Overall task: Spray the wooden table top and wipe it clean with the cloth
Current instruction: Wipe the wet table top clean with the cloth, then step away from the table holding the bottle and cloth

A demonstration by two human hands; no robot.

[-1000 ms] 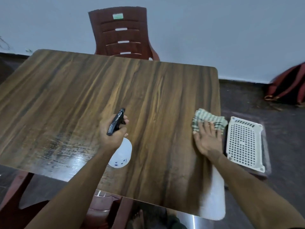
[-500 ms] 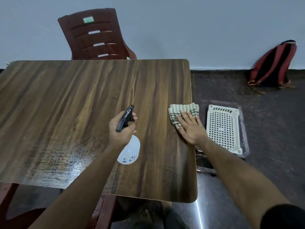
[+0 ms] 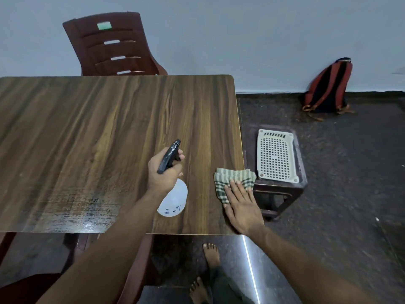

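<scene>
While the spray bottle (image 3: 173, 198) is held over the wooden table top (image 3: 98, 132), the left hand (image 3: 163, 172) has its fingers curled round the neck, just under the black spray head, which points away from the person toward the far edge; the white body hangs below the fist, slanted back toward the near edge. Well to the right, the checked cloth (image 3: 234, 183) lies crumpled at the table's right edge, one corner hanging past it. On it rests the right hand (image 3: 243, 205), fingers straight and spread, fingertips pressing the near part of the cloth and the palm flat on the wood beside it. A wet, shiny patch shows on the near left of the top. Beside the table stands a dark stool (image 3: 282, 189) bearing a white perforated tray (image 3: 276, 156). Farther off, a brown plastic chair (image 3: 114, 44) stands behind the table, and a red backpack (image 3: 328, 88) leans against the wall
</scene>
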